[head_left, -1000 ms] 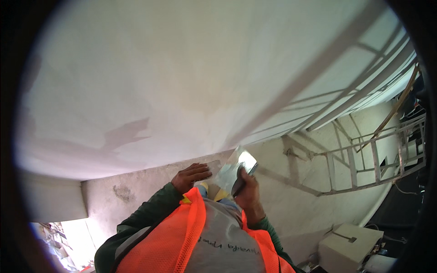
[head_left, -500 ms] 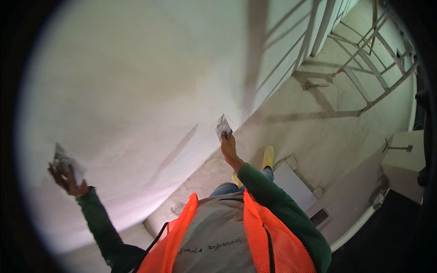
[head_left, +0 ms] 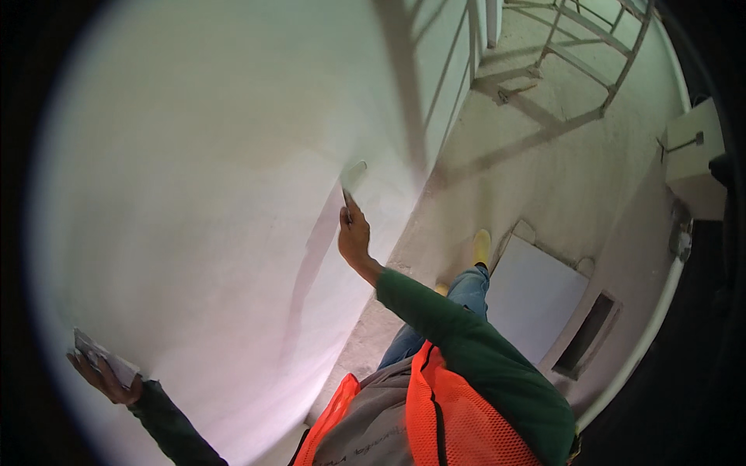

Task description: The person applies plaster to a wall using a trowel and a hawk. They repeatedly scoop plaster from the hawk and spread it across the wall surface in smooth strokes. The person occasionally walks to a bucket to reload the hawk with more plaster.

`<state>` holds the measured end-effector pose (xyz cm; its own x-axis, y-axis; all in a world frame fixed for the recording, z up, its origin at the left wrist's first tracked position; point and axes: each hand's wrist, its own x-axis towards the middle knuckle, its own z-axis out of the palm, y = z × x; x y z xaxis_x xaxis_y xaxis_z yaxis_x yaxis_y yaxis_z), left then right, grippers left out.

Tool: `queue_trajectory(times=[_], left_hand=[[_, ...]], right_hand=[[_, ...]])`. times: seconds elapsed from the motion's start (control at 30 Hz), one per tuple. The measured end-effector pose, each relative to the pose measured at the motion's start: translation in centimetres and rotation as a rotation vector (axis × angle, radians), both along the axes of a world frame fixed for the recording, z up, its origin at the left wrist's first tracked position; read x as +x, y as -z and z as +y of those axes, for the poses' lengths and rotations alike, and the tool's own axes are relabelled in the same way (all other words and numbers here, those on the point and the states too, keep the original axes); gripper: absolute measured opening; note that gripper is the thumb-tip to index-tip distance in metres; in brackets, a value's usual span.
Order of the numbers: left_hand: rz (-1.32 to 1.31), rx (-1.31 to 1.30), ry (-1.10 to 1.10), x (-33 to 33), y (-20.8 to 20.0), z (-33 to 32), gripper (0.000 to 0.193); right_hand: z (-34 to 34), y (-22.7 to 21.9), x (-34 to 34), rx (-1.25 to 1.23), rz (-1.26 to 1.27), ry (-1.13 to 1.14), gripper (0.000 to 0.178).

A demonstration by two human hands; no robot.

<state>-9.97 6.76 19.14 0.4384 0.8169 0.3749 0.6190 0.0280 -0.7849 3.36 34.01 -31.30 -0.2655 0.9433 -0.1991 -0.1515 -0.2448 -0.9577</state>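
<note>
My left hand [head_left: 106, 379] is closed on a flat metal trowel [head_left: 116, 363] at the lower left, close to the pale wall [head_left: 210, 194]. Its handle is hidden by the hand. My right hand [head_left: 355, 239] grips a second trowel [head_left: 354, 175] by its dark handle, arm stretched forward. That tool's pale blade lies against or very near the wall; contact cannot be made out. A long shadow of the arm falls on the wall beside it.
A metal scaffold frame [head_left: 610, 35] stands on the concrete floor [head_left: 528, 167] at the far right. Near my yellow boots [head_left: 482, 247] lies a white panel [head_left: 540, 291]. Farther right are a wall recess [head_left: 587, 334], a white pipe [head_left: 633, 365] and a pale box [head_left: 695, 151].
My right hand has moved left and onto the wall area, its trowel blade turned toward the wall. My left hand sits lower in the picture. The view has shifted too.
</note>
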Motion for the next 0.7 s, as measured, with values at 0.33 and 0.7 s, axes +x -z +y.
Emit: queue_trajectory(times=[0.33,0.7], left_hand=[[0.033,-0.033,-0.044,0.5,0.4,-0.1,0.075],[-0.029,-0.007,-0.052,1.1,0.9,-0.5,0.069]], right_hand=[[9.6,5.9,0.8,-0.693,0.278,-0.024,0.037],[9.0,-5.4,1.7,-0.659,0.282,-0.058,0.037]])
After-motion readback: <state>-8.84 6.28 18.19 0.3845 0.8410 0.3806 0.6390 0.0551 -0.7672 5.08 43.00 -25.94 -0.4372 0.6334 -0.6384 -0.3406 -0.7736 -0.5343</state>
